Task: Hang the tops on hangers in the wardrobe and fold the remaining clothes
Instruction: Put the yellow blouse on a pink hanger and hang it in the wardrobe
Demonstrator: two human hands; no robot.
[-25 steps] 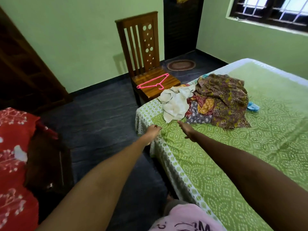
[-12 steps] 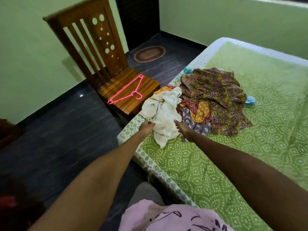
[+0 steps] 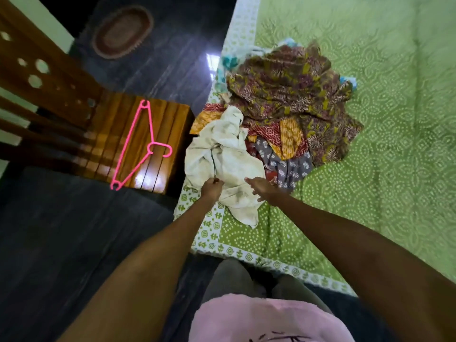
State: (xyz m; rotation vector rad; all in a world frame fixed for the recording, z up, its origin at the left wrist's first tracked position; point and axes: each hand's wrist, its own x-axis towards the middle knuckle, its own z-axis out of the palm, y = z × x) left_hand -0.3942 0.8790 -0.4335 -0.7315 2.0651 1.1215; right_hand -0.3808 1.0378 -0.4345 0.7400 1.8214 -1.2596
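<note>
left hand (image 3: 211,189) on white garment (image 3: 223,159) — green bedsheet (image 3: 370,169), dark floor (image 3: 61,230)

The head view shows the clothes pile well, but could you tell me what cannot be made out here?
- Garments under the brown patterned cloth: covered, so their type and number are unclear.
- White garment: crumpled, so whether it is a top is unclear.
- Left hand: fingers hidden behind its back.
- Wardrobe: out of frame.
- Chair: backrest cut by the left edge.

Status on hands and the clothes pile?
Left hand grips white garment. Right hand open, touching it. Pink hanger on chair. Nothing blocking.
</note>
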